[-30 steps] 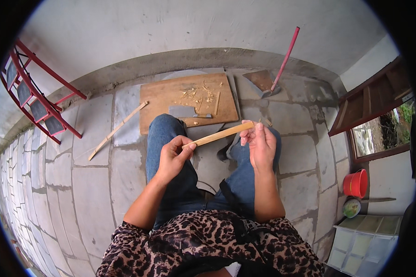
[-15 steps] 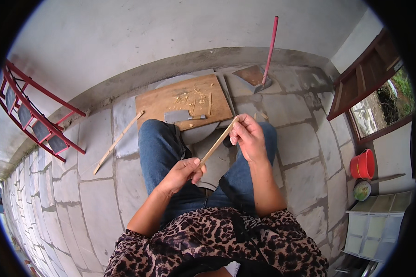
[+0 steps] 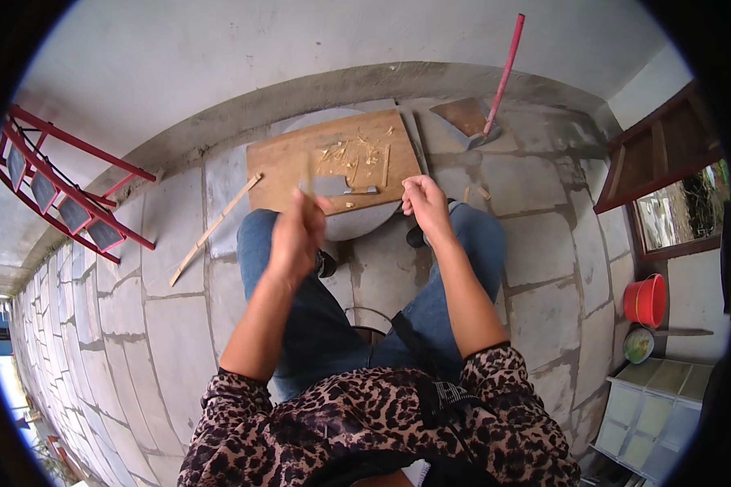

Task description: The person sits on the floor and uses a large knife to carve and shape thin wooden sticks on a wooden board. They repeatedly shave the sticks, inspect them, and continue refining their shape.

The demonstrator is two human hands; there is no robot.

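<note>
My left hand is closed and somewhat smeared by motion, gripping the lower end of a thin wooden strip. The strip points up and away in front of the board, blurred. My right hand is held apart from it, by the board's near right corner, with fingers curled together; whether anything is in them is hidden. Beyond my knees lies a wooden board. On it rest a cleaver with a broad grey blade, several pale shavings and a short wooden strip.
A longer wooden strip lies on the stone floor left of the board. Red metal-framed ladder-like steps stand at far left. A dustpan with a red handle sits at back right. A red bucket and pale drawers are at right.
My hands have come apart. My right hand has let go of the strip's end; my left has moved forward and left, swinging the strip upright. The view has shifted slightly.
</note>
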